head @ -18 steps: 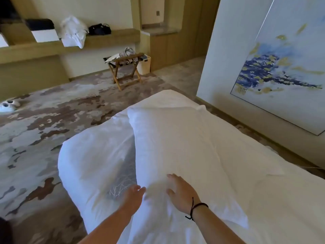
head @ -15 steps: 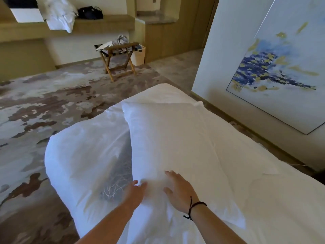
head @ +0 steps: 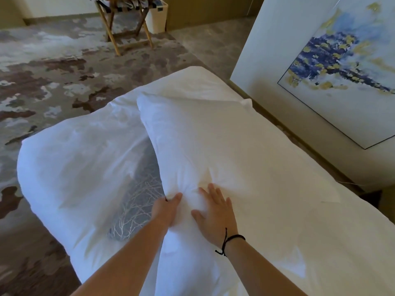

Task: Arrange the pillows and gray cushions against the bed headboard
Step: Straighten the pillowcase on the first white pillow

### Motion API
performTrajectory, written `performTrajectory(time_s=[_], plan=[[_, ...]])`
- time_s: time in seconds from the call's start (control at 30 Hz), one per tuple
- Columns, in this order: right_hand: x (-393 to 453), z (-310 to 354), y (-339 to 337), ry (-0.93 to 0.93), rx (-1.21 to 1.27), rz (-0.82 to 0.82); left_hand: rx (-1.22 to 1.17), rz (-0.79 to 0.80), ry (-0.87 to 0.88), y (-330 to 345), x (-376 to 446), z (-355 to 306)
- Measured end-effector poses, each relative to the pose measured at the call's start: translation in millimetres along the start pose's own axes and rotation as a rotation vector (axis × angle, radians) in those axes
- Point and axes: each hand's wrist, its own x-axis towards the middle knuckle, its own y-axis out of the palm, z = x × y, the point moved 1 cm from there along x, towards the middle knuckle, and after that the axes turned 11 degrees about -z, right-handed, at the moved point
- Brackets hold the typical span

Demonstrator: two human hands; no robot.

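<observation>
A long white pillow (head: pixel 192 142) lies on top of the white bed (head: pixel 320 231), stretching away from me. My left hand (head: pixel 165 211) clutches its near left edge, the fingers curled into the fabric. My right hand (head: pixel 214 209), with a black cord at the wrist, lies flat and spread on the pillow's near end, pressing it. A gray cushion (head: pixel 136 206) with a white branch pattern shows in the gap between this pillow and a second white pillow (head: pixel 74 171) to the left. Most of the cushion is covered.
A patterned brown and cream carpet (head: pixel 53 71) spreads to the left of the bed. A wooden folding luggage rack (head: pixel 126 24) and a white bin (head: pixel 159 16) stand at the far side. A blue and gold painting (head: pixel 342 67) hangs on the wall to the right.
The view has tipped down and closer to the bed. My left hand has closed on the pillow's edge and my right hand has spread flatter on it.
</observation>
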Motion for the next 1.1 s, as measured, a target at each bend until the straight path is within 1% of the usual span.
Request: performTrajectory(time_s=[0.13,0.27,0.37,0.5,0.63,0.7,0.8,0.93,1.03,1.1], plan=[[-1.7,-4.8,-4.1,0.008,0.008,-0.018,0.096,-0.073,0.133,-0.1,-4.5,-8.8],[-12.0,3.0,-16.6,-0.013,-0.007,-0.045,0.168,-0.129,0.281,-18.4,-17.2,-17.5],[-25.0,20.1,-32.2,-0.039,-0.050,-0.110,0.203,-0.155,0.460,-37.2,-41.9,-30.2],[-50.2,38.8,-68.8,-0.049,0.060,-0.219,0.293,-0.186,0.740,-60.9,-87.9,-57.2],[-96.9,40.6,-97.6,-0.040,0.102,-0.293,0.307,-0.159,0.950,-75.8,-145.2,-86.7],[-125.1,41.7,-108.2,-0.037,0.122,-0.319,0.313,-0.125,1.041,-76.6,-180.2,-99.6],[-170.7,37.8,-127.0,0.019,0.212,-0.339,0.333,-0.050,1.171,-74.7,-237.9,-110.2],[-243.4,16.5,-148.9,0.083,0.455,-0.418,0.523,0.093,1.381,-71.4,-316.3,-103.0],[-292.0,-17.1,-168.6,0.086,0.664,-0.556,0.661,0.236,1.559,-71.8,-373.8,-86.2],[-310.3,-49.2,-188.6,0.065,0.666,-0.697,0.672,0.325,1.632,-76.7,-408.3,-70.8]])
